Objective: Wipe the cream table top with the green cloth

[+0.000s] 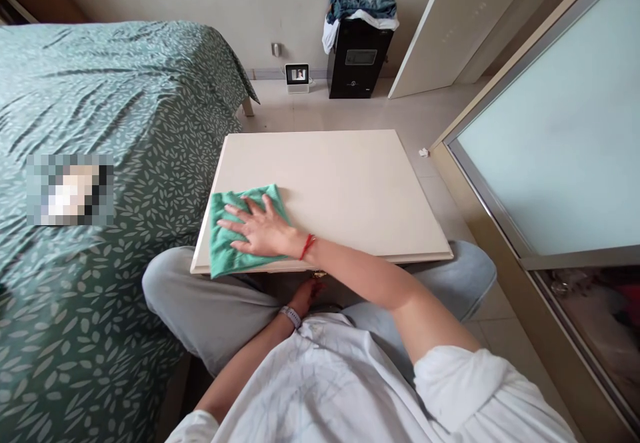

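My right hand [263,228] lies flat with its fingers spread on a folded green cloth [223,256], and a red string bracelet circles its wrist. The cloth rests on the front left corner of a cream-coloured cabinet top [345,190], hanging slightly past the front edge. Below that edge, between my knees, is my left hand [304,295], wearing a light watch band. It is beside a small brass-coloured handle [319,274] on the cabinet front. Shade and the angle hide most of its fingers, so I cannot tell whether it touches the handle.
A bed with a green leaf-patterned sheet [150,116] stands at left, with a blurred-out item [73,193] on it. By the far wall are a small screen device [297,78] and a black box [357,63] topped with folded jeans [363,2]. A glass-panelled sliding door [560,123] lines the right.
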`<state>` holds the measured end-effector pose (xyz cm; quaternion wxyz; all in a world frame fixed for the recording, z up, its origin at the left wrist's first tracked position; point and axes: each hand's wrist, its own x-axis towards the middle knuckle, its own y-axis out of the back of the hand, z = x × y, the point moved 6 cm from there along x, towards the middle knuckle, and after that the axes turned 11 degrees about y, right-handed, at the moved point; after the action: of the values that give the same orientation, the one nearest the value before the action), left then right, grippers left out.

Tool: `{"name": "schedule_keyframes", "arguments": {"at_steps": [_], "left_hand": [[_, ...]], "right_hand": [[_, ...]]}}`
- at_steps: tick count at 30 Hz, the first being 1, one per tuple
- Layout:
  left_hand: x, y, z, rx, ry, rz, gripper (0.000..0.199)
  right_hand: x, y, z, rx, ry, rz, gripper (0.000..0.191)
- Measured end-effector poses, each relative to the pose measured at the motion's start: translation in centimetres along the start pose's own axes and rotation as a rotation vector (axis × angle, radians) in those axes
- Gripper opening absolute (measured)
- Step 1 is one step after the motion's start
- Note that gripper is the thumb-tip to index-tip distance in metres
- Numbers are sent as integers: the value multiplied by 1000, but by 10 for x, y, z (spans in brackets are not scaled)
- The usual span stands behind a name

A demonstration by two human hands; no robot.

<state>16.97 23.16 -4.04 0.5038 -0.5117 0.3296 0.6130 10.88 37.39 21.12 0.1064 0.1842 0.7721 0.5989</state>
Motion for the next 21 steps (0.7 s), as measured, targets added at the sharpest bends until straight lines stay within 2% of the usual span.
{"name": "schedule_keyframes", "arguments": {"at_steps": [3, 6, 8, 10, 13, 16, 18, 21], "left_hand": [[-4, 0, 1, -4, 42, 10, 37], [-7, -1, 2, -4, 63, 27, 35], [-8, -1, 1, 5, 78, 37, 29], [-8, -3, 0, 17, 91, 40, 24], [-9, -4, -2, 29, 99, 32, 24], [-10, -5, -1, 28, 84, 18, 26], [-12, -5, -1, 27, 76, 11, 27], [-12, -6, -1, 33, 75, 0, 31]], "right_hand": [[-57, 19, 60, 7, -215, -24, 71], [-135, 36, 116, -20, -474, 16, 73], [-192, 42, 142, -72, -633, 48, 72], [-248, 43, 156, -141, -775, 86, 71], [-316, 38, 152, -229, -957, 156, 70], [-348, 31, 130, -262, -1116, 201, 71], [-347, 28, 111, -277, -1188, 192, 72], [-314, 27, 87, -260, -1181, 127, 74]]}}
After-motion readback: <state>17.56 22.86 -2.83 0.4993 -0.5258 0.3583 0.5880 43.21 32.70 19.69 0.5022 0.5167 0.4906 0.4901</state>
